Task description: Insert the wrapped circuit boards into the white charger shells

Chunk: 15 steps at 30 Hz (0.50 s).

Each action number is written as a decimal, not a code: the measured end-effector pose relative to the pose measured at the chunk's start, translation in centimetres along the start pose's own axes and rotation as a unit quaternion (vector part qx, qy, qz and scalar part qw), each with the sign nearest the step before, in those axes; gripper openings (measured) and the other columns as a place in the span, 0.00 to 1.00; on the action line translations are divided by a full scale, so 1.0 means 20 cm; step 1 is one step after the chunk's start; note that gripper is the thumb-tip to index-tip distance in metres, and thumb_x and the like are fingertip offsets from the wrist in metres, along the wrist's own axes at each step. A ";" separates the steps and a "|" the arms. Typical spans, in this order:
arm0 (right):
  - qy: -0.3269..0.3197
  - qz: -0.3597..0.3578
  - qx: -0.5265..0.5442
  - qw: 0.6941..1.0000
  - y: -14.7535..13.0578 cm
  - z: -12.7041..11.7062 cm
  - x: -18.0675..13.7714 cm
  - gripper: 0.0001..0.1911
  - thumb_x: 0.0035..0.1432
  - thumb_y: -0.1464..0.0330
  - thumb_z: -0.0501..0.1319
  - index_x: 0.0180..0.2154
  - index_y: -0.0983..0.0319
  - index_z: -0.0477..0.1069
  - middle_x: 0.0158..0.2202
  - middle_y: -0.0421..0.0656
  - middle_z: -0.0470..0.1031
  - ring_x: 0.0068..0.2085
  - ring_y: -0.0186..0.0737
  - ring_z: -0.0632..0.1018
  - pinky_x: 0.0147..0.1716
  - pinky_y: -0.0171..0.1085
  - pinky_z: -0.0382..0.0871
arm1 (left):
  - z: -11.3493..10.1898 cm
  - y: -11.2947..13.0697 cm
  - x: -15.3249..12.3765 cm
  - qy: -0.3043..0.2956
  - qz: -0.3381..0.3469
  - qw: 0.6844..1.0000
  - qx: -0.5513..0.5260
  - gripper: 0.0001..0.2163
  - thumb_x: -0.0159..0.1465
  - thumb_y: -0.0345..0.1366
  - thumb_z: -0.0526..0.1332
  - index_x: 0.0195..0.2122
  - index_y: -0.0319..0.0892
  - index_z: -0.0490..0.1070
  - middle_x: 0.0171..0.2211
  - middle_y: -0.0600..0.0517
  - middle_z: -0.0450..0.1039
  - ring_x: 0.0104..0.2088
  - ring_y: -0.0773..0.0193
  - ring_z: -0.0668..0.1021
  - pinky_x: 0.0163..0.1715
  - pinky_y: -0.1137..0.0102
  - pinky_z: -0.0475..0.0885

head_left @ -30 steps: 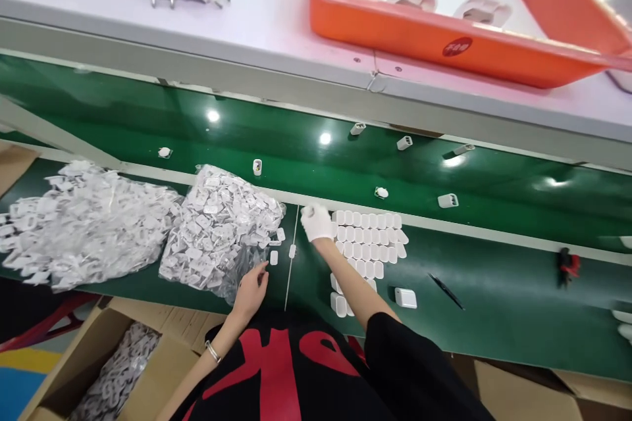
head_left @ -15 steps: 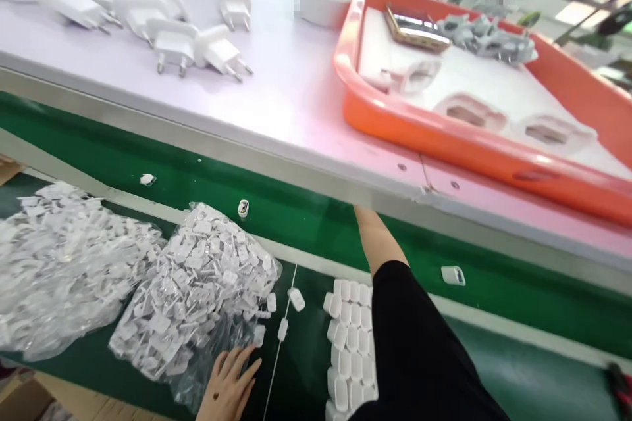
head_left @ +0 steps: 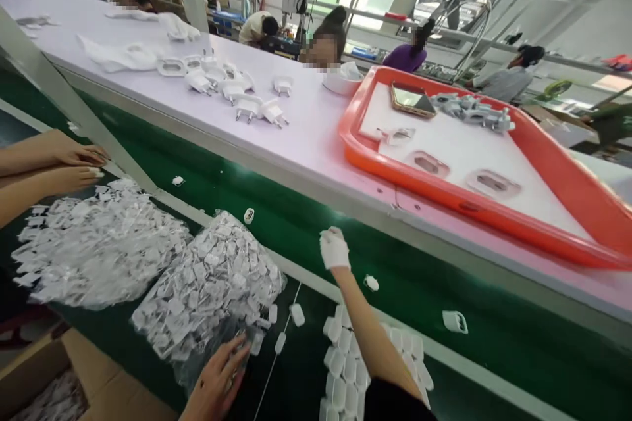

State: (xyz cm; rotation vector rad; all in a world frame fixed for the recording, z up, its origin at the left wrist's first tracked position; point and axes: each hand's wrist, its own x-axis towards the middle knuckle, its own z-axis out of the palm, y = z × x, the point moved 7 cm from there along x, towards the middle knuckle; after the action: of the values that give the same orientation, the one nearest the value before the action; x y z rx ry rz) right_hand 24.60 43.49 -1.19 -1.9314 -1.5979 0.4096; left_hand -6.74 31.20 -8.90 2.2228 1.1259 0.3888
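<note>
Beyond the long shelf (head_left: 311,112), more of the room (head_left: 577,20) shows than before. Hidden earlier, the right hand (head_left: 334,248) now hangs over the green belt (head_left: 291,237), its gloved fingers curled; whether they grip anything, I cannot tell. On the tabletop (head_left: 301,368), the left hand (head_left: 217,368) stays against the bag of white pieces (head_left: 212,289), fingers loosely open, white shells (head_left: 349,368) in rows to its right.

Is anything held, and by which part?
Cannot tell: the right hand hides its palm; the left hand, by the bag of white pieces, shows no clear hold.
</note>
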 end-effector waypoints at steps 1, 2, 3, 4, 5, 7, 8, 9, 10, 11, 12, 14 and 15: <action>-0.031 0.007 0.000 1.000 -0.08 0.09 -0.17 0.10 0.62 0.69 0.55 0.41 0.61 0.74 0.45 0.46 0.73 0.43 0.41 0.75 0.43 0.42 0.71 | 0.00 0.03 0.02 -0.021 0.000 1.000 -0.015 0.26 0.62 0.34 0.55 0.62 0.55 0.56 0.60 0.49 0.62 0.57 0.53 0.69 0.53 0.59 0.71; -0.065 0.012 0.001 0.998 -0.18 0.18 -0.35 0.11 0.60 0.72 0.54 0.36 0.60 0.76 0.43 0.46 0.75 0.42 0.41 0.76 0.43 0.41 0.71 | 0.01 0.06 0.03 -0.045 0.001 0.998 -0.034 0.30 0.60 0.33 0.57 0.64 0.51 0.52 0.62 0.47 0.59 0.60 0.53 0.66 0.56 0.57 0.68; -0.099 0.014 0.005 0.995 -0.27 0.28 -0.55 0.12 0.57 0.74 0.55 0.31 0.59 0.77 0.40 0.46 0.76 0.41 0.42 0.76 0.42 0.40 0.71 | 0.04 0.09 0.03 -0.077 0.005 0.995 -0.055 0.34 0.57 0.32 0.60 0.65 0.48 0.50 0.63 0.46 0.56 0.61 0.52 0.63 0.58 0.56 0.65; -0.135 0.012 0.013 0.991 -0.37 0.38 -0.73 0.12 0.53 0.75 0.56 0.27 0.58 0.77 0.37 0.44 0.77 0.38 0.42 0.77 0.39 0.39 0.72 | 0.07 0.11 0.03 -0.112 0.009 0.991 -0.075 0.37 0.54 0.30 0.61 0.65 0.46 0.49 0.63 0.44 0.56 0.61 0.52 0.63 0.58 0.55 0.64; -0.167 0.012 0.023 0.986 -0.45 0.47 -0.91 0.11 0.49 0.76 0.58 0.24 0.57 0.76 0.34 0.43 0.78 0.35 0.42 0.77 0.35 0.38 0.72 | 0.11 0.12 0.02 -0.147 0.015 0.985 -0.092 0.38 0.51 0.28 0.62 0.64 0.45 0.51 0.61 0.44 0.60 0.60 0.52 0.64 0.58 0.54 0.63; -0.195 0.025 0.042 0.979 -0.55 0.59 -1.16 0.11 0.46 0.77 0.59 0.21 0.56 0.76 0.31 0.41 0.78 0.33 0.42 0.77 0.32 0.37 0.72 | 0.18 0.13 -0.02 -0.201 0.035 0.972 -0.115 0.33 0.49 0.25 0.62 0.59 0.46 0.61 0.52 0.47 0.70 0.54 0.54 0.70 0.55 0.57 0.66; -0.194 0.039 0.052 0.979 -0.55 0.62 -1.25 0.12 0.45 0.76 0.59 0.21 0.55 0.76 0.30 0.40 0.79 0.33 0.41 0.77 0.32 0.36 0.72 | 0.20 0.12 -0.04 -0.215 0.043 0.968 -0.122 0.29 0.49 0.24 0.62 0.54 0.46 0.66 0.48 0.48 0.73 0.50 0.55 0.72 0.54 0.59 0.67; -0.183 0.056 0.060 0.980 -0.53 0.64 -1.29 0.13 0.46 0.76 0.59 0.22 0.54 0.77 0.30 0.38 0.79 0.33 0.41 0.77 0.34 0.36 0.72 | 0.22 0.11 -0.05 -0.220 0.049 0.966 -0.125 0.25 0.50 0.23 0.63 0.50 0.46 0.70 0.44 0.50 0.75 0.47 0.56 0.73 0.52 0.60 0.68; -0.164 0.078 0.066 0.981 -0.49 0.64 -1.31 0.13 0.48 0.75 0.58 0.23 0.53 0.77 0.31 0.38 0.79 0.34 0.40 0.77 0.35 0.36 0.72 | 0.23 0.09 -0.06 -0.217 0.052 0.966 -0.127 0.21 0.51 0.23 0.63 0.46 0.45 0.71 0.42 0.50 0.75 0.46 0.57 0.73 0.51 0.61 0.68; -0.136 0.105 0.068 0.983 -0.43 0.63 -1.31 0.14 0.50 0.74 0.56 0.26 0.53 0.78 0.32 0.38 0.79 0.35 0.39 0.77 0.37 0.36 0.72 | 0.23 0.06 -0.06 -0.212 0.051 0.968 -0.128 0.19 0.51 0.24 0.64 0.44 0.44 0.72 0.42 0.50 0.75 0.45 0.57 0.73 0.50 0.61 0.68; -0.100 0.136 0.066 0.984 -0.36 0.61 -1.29 0.15 0.53 0.73 0.53 0.30 0.54 0.78 0.33 0.39 0.79 0.36 0.40 0.77 0.39 0.37 0.72 | 0.24 0.04 -0.06 -0.203 0.049 0.970 -0.127 0.17 0.50 0.24 0.65 0.42 0.43 0.72 0.41 0.49 0.74 0.45 0.56 0.73 0.50 0.60 0.68; -0.017 0.201 0.053 0.978 -0.22 0.57 -1.23 0.17 0.58 0.70 0.50 0.39 0.59 0.77 0.38 0.46 0.77 0.38 0.42 0.76 0.41 0.41 0.71 | 0.24 0.01 -0.04 -0.184 0.045 0.974 -0.124 0.17 0.48 0.25 0.68 0.40 0.42 0.72 0.40 0.48 0.73 0.45 0.54 0.72 0.49 0.57 0.67; 0.022 0.228 0.046 0.972 -0.17 0.56 -1.20 0.18 0.59 0.67 0.50 0.43 0.62 0.76 0.41 0.49 0.76 0.39 0.44 0.76 0.41 0.43 0.70 | 0.24 0.00 -0.04 -0.175 0.044 0.976 -0.124 0.18 0.47 0.25 0.70 0.39 0.42 0.71 0.40 0.48 0.73 0.45 0.53 0.72 0.49 0.56 0.67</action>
State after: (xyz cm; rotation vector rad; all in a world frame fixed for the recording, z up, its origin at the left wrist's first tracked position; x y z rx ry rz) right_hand 9.88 23.45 -11.04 -2.2112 -1.0739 0.6084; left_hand -4.76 28.76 -12.67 2.0249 0.7509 0.1540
